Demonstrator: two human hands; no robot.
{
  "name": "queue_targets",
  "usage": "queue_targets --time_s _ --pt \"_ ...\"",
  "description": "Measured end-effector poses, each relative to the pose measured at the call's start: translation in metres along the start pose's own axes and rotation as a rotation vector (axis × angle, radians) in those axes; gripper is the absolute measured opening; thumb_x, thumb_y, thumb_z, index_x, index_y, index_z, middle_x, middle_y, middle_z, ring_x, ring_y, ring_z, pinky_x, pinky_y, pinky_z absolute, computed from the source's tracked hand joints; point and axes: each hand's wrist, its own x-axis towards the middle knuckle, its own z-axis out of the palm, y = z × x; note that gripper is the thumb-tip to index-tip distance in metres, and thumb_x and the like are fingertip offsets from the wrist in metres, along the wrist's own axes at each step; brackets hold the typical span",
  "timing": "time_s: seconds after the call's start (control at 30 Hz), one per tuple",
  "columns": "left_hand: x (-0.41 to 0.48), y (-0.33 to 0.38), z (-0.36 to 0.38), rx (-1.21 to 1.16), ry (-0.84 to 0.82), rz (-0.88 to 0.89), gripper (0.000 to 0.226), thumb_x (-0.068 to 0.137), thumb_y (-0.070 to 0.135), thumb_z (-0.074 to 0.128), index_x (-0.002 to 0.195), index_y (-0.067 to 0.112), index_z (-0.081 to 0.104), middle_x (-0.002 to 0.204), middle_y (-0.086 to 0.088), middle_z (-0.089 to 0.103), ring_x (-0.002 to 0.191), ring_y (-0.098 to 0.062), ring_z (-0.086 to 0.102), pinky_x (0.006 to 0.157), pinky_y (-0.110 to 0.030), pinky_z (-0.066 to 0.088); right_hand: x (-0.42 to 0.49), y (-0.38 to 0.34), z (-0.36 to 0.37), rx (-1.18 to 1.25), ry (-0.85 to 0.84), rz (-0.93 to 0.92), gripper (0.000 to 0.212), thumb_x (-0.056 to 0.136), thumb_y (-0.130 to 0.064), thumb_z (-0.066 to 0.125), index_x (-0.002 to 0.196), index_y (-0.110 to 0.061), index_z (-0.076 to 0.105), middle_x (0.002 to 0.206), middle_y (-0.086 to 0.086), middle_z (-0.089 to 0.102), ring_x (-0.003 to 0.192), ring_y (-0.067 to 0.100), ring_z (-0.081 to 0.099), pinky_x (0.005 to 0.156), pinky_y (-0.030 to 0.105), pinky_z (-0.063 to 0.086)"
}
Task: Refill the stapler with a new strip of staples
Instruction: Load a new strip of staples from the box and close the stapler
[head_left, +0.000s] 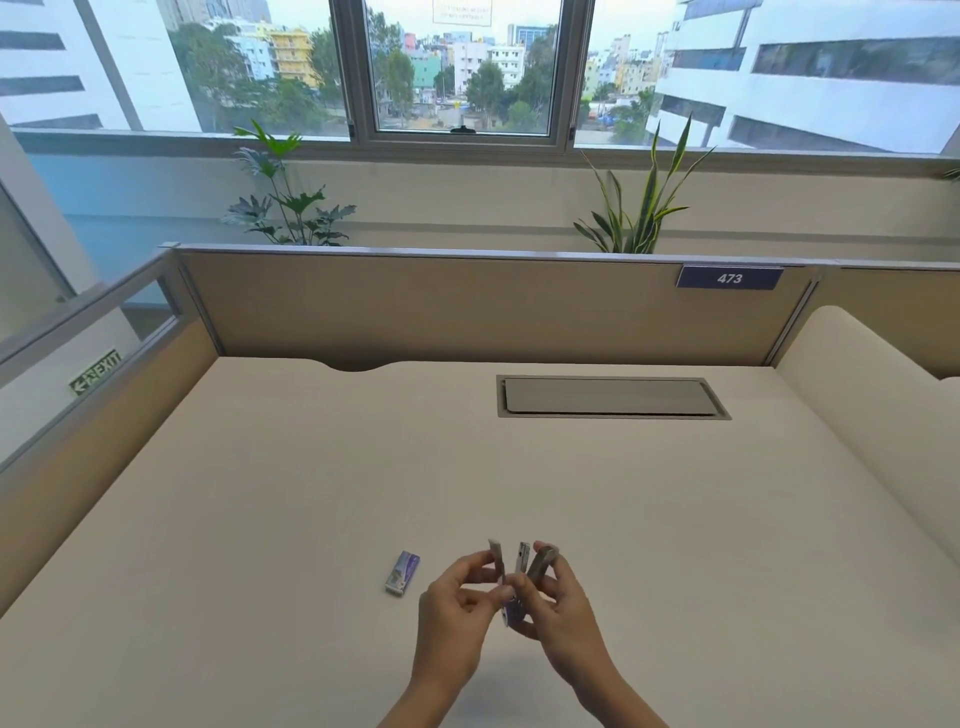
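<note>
Beige desk (311, 493), staple box (402, 572) near left. My right hand (558, 608) grips the opened stapler (535, 564); my left hand (457, 605) pinches the staple strip (497, 558). Loading, I judge: next, align strip with channel.

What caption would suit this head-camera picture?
Two hands, left and right, hold an opened stapler above a desk; staple box alongside.

The desk (311, 493) has a smooth, matt cream top. The stapler (530, 566) looks like grey metal with a dull sheen. The staple box (402, 572) is glossy printed card. The partition (415, 306) looks cloth-covered, with a metal rim.
</note>
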Motion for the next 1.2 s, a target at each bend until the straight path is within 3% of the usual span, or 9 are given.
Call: queue_targets --time_s 0.2,0.37,0.5,0.67,0.9,1.07,1.2 --pt "-0.009 -0.005 0.002 0.051 -0.021 0.086 0.043 0.078 0.011 0.078 0.105 0.042 0.066 0.089 0.022 0.074 0.073 -0.008 0.074 0.070 -0.021 0.059 -0.004 -0.001 -0.001 -0.125 0.038 -0.069 0.011 0.094 -0.021 0.066 0.094 -0.011 0.070 0.080 0.006 0.078 0.068 0.017 0.072 0.066 0.031 0.062" --pt "-0.012 -0.005 0.006 0.063 -0.020 0.117 0.041 0.085 0.008 0.070 0.108 0.042 0.065 0.089 0.019 0.076 0.084 -0.003 0.073 0.073 -0.017 0.057 -0.007 0.000 0.003 -0.301 0.029 -0.095 0.022 0.099 -0.023 0.057 0.084 -0.008 0.065 0.052 -0.006 0.061 0.049 0.006 0.051 0.053 0.021 0.045" --pt "-0.013 -0.006 0.009 0.061 -0.005 0.102 0.047 0.087 0.007 0.069 0.113 0.045 0.057 0.090 0.026 0.074 0.087 0.000 0.072 0.077 -0.014 0.055 -0.007 0.001 0.006 -0.386 0.024 -0.084 0.021 0.100 -0.024 0.054 0.089 -0.009 0.064 0.057 -0.005 0.060 0.051 0.006 0.049 0.056 0.024 0.043" --pt "-0.014 -0.012 0.011 0.133 -0.003 0.111 0.046 0.087 0.005 0.068 0.127 0.027 0.060 0.082 0.034 0.070 0.088 0.006 0.070 0.080 -0.009 0.052 -0.007 0.002 0.010 -0.441 0.035 -0.025 0.022 0.101 -0.022 0.048 0.089 -0.009 0.062 0.065 -0.003 0.062 0.053 0.008 0.051 0.056 0.022 0.044" --pt "-0.018 -0.014 0.015 0.175 0.038 0.069 0.040 0.088 0.004 0.066 0.126 0.017 0.062 0.077 0.032 0.068 0.081 0.014 0.067 0.072 -0.002 0.047 -0.007 0.006 0.015 -0.518 0.055 0.025 0.026 0.103 -0.020 0.043 0.080 -0.019 0.055 0.068 -0.004 0.062 0.053 0.006 0.050 0.047 0.013 0.037" --pt "-0.019 -0.013 0.016 0.182 0.050 0.017 0.034 0.089 0.005 0.065 0.121 0.018 0.065 0.082 0.021 0.071 0.078 0.015 0.066 0.066 -0.002 0.048 -0.007 0.007 0.018 -0.584 0.038 0.040 0.028 0.104 -0.021 0.040 0.077 -0.022 0.049 0.070 -0.006 0.061 0.055 0.005 0.052 0.046 0.014 0.035" --pt "-0.020 -0.013 0.016 0.183 0.021 -0.005 0.031 0.092 0.009 0.062 0.121 0.020 0.062 0.083 0.023 0.070 0.080 0.016 0.065 0.065 -0.002 0.046 -0.007 0.008 0.018 -0.590 0.020 0.053 0.030 0.104 -0.021 0.038 0.076 -0.022 0.048 0.071 -0.005 0.061 0.055 0.006 0.050 0.046 0.014 0.036"
